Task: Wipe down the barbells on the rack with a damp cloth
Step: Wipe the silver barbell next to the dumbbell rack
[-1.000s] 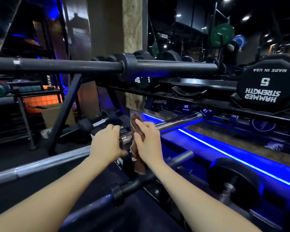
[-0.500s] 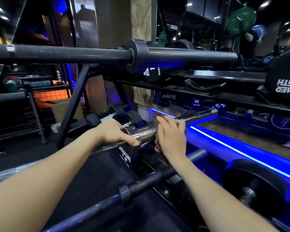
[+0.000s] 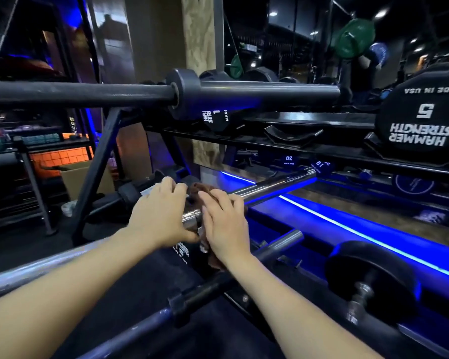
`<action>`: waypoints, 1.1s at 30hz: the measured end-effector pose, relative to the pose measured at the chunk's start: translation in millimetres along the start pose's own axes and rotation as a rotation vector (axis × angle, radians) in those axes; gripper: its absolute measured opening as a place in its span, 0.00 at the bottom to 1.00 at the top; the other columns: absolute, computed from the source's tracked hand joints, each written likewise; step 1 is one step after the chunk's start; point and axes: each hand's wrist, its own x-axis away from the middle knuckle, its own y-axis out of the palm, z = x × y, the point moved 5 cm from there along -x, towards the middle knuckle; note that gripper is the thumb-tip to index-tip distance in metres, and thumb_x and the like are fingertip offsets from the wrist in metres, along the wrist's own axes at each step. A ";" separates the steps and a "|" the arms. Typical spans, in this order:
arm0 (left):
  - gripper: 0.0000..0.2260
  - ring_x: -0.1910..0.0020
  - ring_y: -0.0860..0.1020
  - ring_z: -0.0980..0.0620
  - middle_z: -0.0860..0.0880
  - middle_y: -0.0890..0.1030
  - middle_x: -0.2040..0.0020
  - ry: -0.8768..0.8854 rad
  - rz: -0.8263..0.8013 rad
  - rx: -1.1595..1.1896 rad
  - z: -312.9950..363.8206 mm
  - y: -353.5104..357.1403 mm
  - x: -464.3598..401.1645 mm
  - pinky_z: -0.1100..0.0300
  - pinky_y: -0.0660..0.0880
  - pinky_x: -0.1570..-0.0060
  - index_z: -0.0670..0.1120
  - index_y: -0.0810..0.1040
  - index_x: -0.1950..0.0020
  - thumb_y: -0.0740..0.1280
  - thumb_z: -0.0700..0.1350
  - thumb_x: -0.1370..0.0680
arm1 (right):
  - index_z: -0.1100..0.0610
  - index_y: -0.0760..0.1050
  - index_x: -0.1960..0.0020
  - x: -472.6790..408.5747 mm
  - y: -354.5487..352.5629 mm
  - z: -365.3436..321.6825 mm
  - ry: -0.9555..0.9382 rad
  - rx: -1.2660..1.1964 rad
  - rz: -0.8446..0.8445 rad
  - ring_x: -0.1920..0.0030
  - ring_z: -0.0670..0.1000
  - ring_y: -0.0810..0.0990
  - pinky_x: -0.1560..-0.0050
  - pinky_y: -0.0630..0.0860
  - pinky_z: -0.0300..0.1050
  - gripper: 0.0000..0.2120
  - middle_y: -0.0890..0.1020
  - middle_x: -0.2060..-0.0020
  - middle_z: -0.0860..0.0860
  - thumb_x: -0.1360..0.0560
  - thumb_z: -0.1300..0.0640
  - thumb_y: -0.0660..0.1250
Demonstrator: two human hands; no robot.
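Chrome is showing under your palms: you are working the middle barbell (image 3: 270,186) on the rack (image 3: 99,161), near where its shaft meets the sleeve. Your left hand (image 3: 158,216) is curling around the bar, thumb underneath, steadying it. Your right hand (image 3: 224,224) is pressing the brown cloth (image 3: 201,189) onto the sleeve, fingers bent over the fabric; a tail of cloth is hanging below your wrist.

Watch the following:
- Your left hand is sitting just beside the cloth, almost touching your right, so a quick stroke toward it could bump your knuckles.
- A damp sleeve is likely slick, and it may spin under pressure, so your grip could slide off.
- That hanging tail could snag on the lower black barbell (image 3: 205,288).
- The black upper barbell (image 3: 88,93) is sitting overhead, so leaning in risks bumping it.
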 end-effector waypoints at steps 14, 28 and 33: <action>0.24 0.40 0.71 0.51 0.52 0.70 0.41 0.197 0.147 -0.132 84.9 22.0 -67.6 0.57 0.68 0.47 0.53 0.67 0.37 0.66 0.62 0.28 | 0.51 0.71 0.31 -45.8 -14.4 193.2 0.462 0.059 0.050 0.43 0.58 0.63 0.43 0.69 0.51 0.16 0.70 0.35 0.49 0.18 0.55 0.56; 0.22 0.41 0.72 0.54 0.56 0.72 0.41 0.219 0.152 -0.116 71.6 21.1 -61.4 0.59 0.68 0.48 0.57 0.70 0.36 0.64 0.63 0.27 | 0.61 0.59 0.26 -37.7 -11.7 230.8 1.044 -0.393 0.162 0.45 0.61 0.76 0.44 0.69 0.44 0.22 0.63 0.37 0.59 0.18 0.55 0.55; 0.21 0.42 0.72 0.53 0.55 0.72 0.42 0.141 0.144 -0.062 37.0 6.4 -34.3 0.57 0.67 0.45 0.58 0.71 0.37 0.66 0.61 0.28 | 0.58 0.50 0.22 -14.4 -1.4 165.0 1.015 -0.444 0.079 0.45 0.59 0.74 0.45 0.64 0.39 0.26 0.60 0.32 0.59 0.17 0.55 0.54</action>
